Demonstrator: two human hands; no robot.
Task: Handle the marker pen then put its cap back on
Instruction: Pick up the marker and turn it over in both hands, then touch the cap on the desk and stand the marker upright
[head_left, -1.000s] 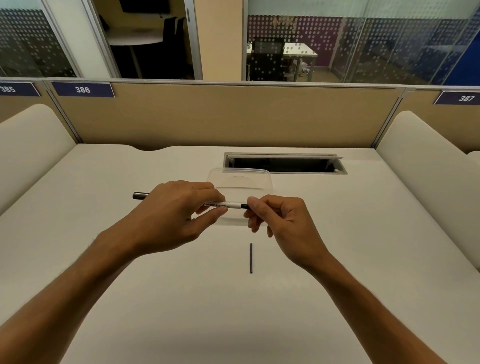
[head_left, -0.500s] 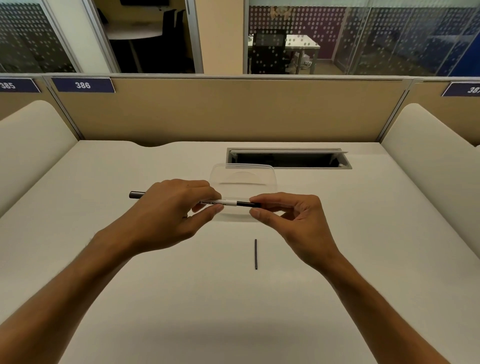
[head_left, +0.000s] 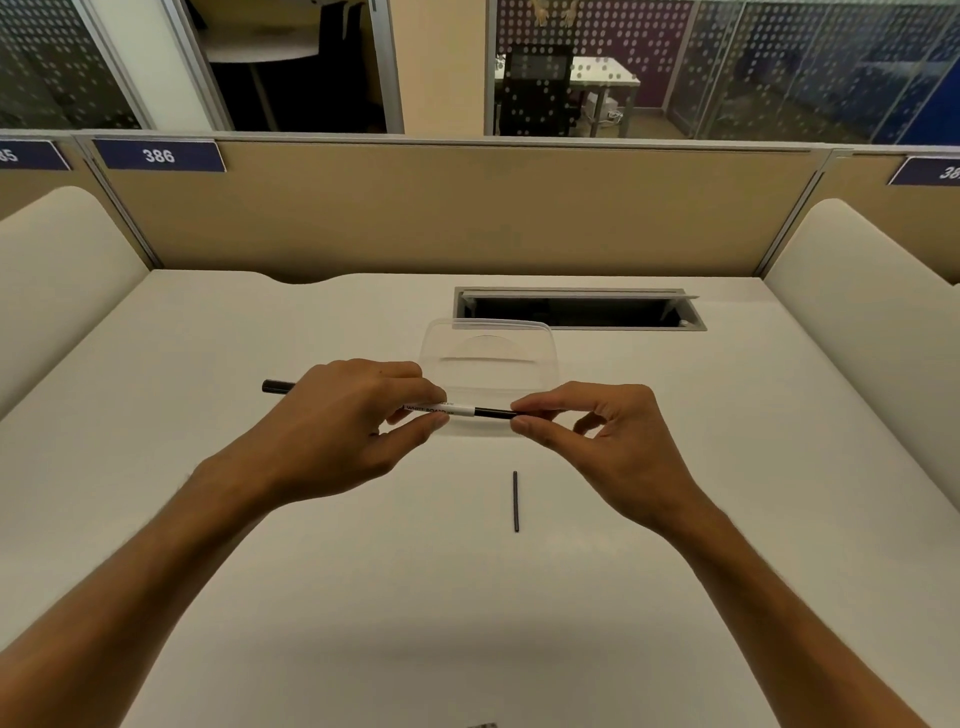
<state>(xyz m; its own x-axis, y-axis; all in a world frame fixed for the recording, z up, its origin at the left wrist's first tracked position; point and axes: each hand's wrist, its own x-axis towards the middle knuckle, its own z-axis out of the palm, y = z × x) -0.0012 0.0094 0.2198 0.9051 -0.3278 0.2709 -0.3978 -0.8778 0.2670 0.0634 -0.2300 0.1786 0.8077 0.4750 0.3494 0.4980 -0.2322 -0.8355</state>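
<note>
While both hands are hovering above the desk (head_left: 218, 467), the marker (head_left: 457, 410) is lying level between them, raised off the surface. Left hand (head_left: 343, 421) is gripping the white labelled barrel, its fingers curled over the top and the thumb pressing from below, so the dark tail end is sticking out past the knuckles to the left. Right hand (head_left: 608, 436) is pinching the marker's dark right end between thumb and forefinger, the other fingers bending loosely behind; whether that dark end is a cap is too small to tell. Just beyond the fingertips of both hands a clear plastic lid (head_left: 493, 353) is lying flat on the desk, and further back a cable slot (head_left: 576, 309) is standing open. Nearer than the fingers, below the gap between the two hands, a thin dark stick (head_left: 516, 501) is resting on the desk, pointing away from the person and touching neither hand
</note>
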